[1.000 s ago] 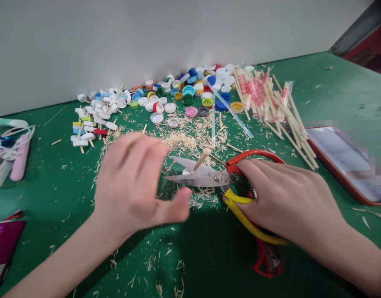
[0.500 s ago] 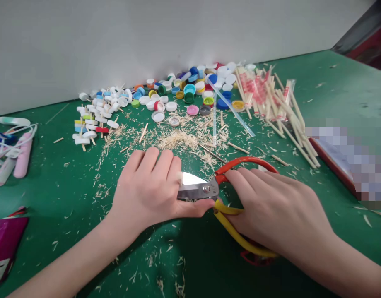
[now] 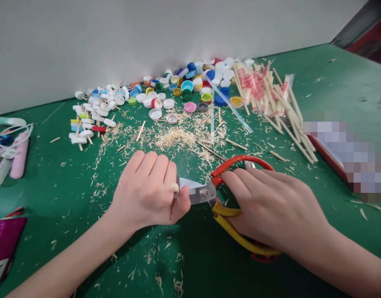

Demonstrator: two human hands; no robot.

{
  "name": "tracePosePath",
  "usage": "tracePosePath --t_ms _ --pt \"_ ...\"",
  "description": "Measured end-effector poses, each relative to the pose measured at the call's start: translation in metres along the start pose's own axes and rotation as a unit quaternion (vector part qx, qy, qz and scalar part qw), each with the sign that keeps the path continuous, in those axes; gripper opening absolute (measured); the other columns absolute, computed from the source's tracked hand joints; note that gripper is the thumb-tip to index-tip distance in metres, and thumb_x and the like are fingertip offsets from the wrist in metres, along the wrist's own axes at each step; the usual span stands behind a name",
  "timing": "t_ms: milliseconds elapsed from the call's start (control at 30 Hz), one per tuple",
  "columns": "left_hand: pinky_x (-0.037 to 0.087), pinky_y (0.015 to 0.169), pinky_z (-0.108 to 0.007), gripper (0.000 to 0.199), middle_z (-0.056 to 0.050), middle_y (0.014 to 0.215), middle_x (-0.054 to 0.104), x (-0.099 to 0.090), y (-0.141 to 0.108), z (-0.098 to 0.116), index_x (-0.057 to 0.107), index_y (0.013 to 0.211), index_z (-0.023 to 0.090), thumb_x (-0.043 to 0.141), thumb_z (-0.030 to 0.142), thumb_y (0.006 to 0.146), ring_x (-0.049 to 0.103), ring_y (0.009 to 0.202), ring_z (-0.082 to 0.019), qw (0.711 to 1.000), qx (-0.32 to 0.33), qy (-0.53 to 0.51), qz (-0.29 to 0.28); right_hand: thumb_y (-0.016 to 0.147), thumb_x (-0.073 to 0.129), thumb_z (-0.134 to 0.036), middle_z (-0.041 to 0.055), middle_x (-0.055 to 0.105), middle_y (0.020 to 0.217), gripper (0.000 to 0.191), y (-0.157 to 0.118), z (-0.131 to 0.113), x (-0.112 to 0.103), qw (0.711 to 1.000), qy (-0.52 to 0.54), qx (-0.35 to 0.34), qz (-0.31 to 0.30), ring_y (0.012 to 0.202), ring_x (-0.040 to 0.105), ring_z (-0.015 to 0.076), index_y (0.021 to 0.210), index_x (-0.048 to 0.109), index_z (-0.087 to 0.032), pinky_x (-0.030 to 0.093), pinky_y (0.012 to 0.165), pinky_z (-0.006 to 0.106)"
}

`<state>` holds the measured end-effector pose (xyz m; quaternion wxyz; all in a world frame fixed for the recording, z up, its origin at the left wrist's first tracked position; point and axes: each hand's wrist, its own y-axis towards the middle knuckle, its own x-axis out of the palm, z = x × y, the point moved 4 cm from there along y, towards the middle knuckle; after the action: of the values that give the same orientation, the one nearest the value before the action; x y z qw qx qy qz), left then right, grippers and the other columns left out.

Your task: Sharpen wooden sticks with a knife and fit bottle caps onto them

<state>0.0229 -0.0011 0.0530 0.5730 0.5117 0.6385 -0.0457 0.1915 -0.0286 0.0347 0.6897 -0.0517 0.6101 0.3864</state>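
Note:
My right hand (image 3: 271, 203) is closed around the handles of a pair of scissors (image 3: 203, 193), one handle red and the other wrapped in yellow. The metal blades are parted and point left. My left hand (image 3: 147, 186) is a fist at the blade tips, its thumb bent up near the lower blade. The pale end of a wooden stick (image 3: 175, 187) pokes out of that fist beside the blades; the rest of it is hidden by the fingers. Beyond the hands lies a heap of wood shavings (image 3: 174, 138).
Bottle caps (image 3: 187, 85) in many colours line the wall. White caps on short sticks (image 3: 81, 128) are grouped left. Wooden chopsticks (image 3: 294, 120), some wrapped, lie right. A pink-handled tool (image 3: 19, 157) and a purple box (image 3: 7, 244) sit at the left edge.
My left thumb has drawn back from the scissors' pivot and bent toward the fist. The stick's end now shows more clearly at the blades. The view has shifted slightly.

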Motion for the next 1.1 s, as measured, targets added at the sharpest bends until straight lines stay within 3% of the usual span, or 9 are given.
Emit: tracePosePath --t_ms 200,367,500,633,833,1100 --pt "0.023 0.057 -0.034 0.031 -0.004 0.053 0.040 0.001 -0.001 0.000 0.045 0.055 0.022 0.038 0.030 0.084 0.028 0.056 -0.018 1.000 0.002 0.002 0.004 0.078 0.043 -0.022 0.0021 0.052 0.061 0.013 0.000 0.003 0.001 1.000 -0.003 -0.014 0.011 0.056 0.052 0.0189 0.073 0.055 -0.018 0.029 0.057 0.032" --pt "0.026 0.057 -0.034 0.031 -0.005 0.054 0.044 0.002 0.000 0.002 0.054 0.057 0.019 0.042 0.028 0.084 0.034 0.057 -0.018 1.000 -0.013 0.011 0.009 0.078 0.047 -0.027 0.0027 0.054 0.063 0.013 0.001 0.003 0.003 1.000 -0.011 -0.001 0.006 0.057 0.054 0.0199 0.073 0.055 -0.018 0.030 0.058 0.032" --pt "0.033 0.060 -0.035 0.040 -0.007 0.058 0.052 0.005 0.001 0.003 0.059 0.063 0.017 0.042 0.041 0.089 0.044 0.062 -0.020 0.997 -0.062 -0.045 0.004 0.076 0.047 -0.026 0.0029 0.054 0.060 0.010 0.000 0.001 0.001 1.000 -0.007 0.026 0.005 0.055 0.052 0.0190 0.069 0.052 -0.020 0.031 0.057 0.031" --pt "0.027 0.055 -0.033 0.049 -0.004 0.053 0.046 0.005 -0.001 0.003 0.053 0.058 0.020 0.037 0.053 0.090 0.037 0.056 -0.017 0.995 -0.079 -0.055 0.029 0.075 0.046 -0.021 0.0025 0.055 0.061 0.008 0.000 -0.003 -0.003 0.999 0.014 0.042 0.000 0.056 0.052 0.0184 0.070 0.052 -0.021 0.031 0.058 0.030" --pt "0.025 0.056 -0.034 0.033 -0.004 0.054 0.044 0.006 -0.002 0.000 0.052 0.060 0.020 0.037 0.029 0.088 0.034 0.056 -0.018 0.998 -0.054 -0.028 0.020 0.078 0.043 -0.028 0.0017 0.052 0.057 0.016 0.002 -0.006 -0.001 0.998 0.025 0.052 -0.014 0.052 0.053 0.0191 0.067 0.053 -0.021 0.027 0.054 0.032" --pt "0.029 0.059 -0.035 0.032 -0.006 0.057 0.050 0.014 0.001 -0.002 0.054 0.062 0.020 0.039 0.025 0.090 0.038 0.059 -0.019 0.998 -0.044 -0.037 0.031 0.078 0.049 -0.034 0.0034 0.057 0.057 0.019 0.005 -0.002 0.003 0.999 0.022 0.037 -0.022 0.051 0.056 0.0191 0.068 0.055 -0.019 0.026 0.052 0.031"
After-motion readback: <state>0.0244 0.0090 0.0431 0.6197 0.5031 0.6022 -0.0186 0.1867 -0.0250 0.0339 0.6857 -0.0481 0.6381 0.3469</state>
